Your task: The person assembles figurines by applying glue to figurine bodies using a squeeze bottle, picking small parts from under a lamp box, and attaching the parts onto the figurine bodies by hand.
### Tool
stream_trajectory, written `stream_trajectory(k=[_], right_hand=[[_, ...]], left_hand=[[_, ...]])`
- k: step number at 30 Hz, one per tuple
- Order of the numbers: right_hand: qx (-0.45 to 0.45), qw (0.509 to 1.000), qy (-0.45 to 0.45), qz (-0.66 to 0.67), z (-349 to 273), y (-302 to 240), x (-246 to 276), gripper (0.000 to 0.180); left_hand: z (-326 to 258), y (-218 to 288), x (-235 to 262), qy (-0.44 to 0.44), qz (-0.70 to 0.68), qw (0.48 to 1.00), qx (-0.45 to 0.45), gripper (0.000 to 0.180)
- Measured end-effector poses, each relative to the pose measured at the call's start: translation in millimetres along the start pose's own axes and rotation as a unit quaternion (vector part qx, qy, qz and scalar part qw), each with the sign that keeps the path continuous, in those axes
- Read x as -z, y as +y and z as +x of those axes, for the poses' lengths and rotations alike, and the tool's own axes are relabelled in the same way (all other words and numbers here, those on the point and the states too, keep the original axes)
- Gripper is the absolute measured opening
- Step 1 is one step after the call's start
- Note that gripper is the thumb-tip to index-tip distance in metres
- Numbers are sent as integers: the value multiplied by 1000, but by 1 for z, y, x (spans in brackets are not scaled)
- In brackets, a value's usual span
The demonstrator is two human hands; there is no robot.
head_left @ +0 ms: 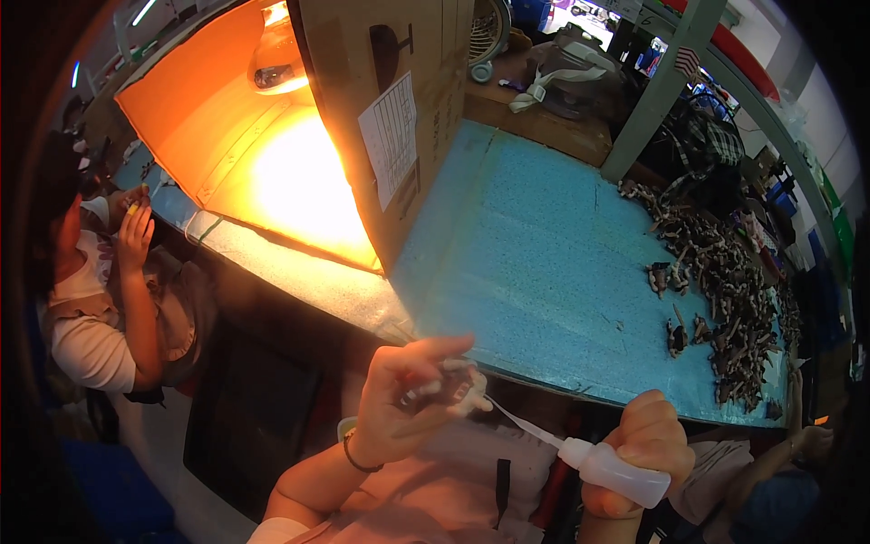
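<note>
Near the table's front edge, my left hand (385, 412) is closed on a small brown and off-white figure piece (460, 390), its fingers slightly blurred. My right hand (648, 435) wraps round a translucent white squeeze bottle (598, 464), tilted with its long thin nozzle (521, 422) toward the left hand. The nozzle's tip is at the figure piece; whether it touches I cannot tell. On the right side of the blue tabletop (535, 245) lies a heap of similar small brown and off-white pieces (716, 281), with several loose ones beside it.
An open cardboard box (421, 118) stands at the left of the table, a lit bulb (277, 68) glowing inside. A grey-green post (666, 91) rises at the back right. Another person (100, 308) sits at the left; another person's arm (770, 471) shows lower right.
</note>
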State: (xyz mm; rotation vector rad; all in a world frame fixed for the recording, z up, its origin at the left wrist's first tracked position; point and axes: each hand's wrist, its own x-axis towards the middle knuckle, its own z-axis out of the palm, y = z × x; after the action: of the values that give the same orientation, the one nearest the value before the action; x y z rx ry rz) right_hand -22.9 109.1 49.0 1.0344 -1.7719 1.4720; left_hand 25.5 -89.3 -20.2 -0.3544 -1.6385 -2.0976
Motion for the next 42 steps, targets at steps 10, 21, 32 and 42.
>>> stream_trajectory(k=[10, 21, 32, 42], right_hand=[[9, 1000, 3, -28, -11, 2, 8, 51], [14, 999, -13, -39, 1, -3, -2, 52], [39, 998, -17, -45, -2, -1, 1, 53], [-212, 971, 40, 103, -2, 68, -28, 38]], left_hand=[[-1, 0, 0, 15, -5, 1000, -3, 44], [-2, 1, 1, 3, -7, 1000, -2, 44], [3, 0, 2, 7, -14, 1000, -5, 43], [-3, 4, 13, 52, -63, 997, -11, 36]])
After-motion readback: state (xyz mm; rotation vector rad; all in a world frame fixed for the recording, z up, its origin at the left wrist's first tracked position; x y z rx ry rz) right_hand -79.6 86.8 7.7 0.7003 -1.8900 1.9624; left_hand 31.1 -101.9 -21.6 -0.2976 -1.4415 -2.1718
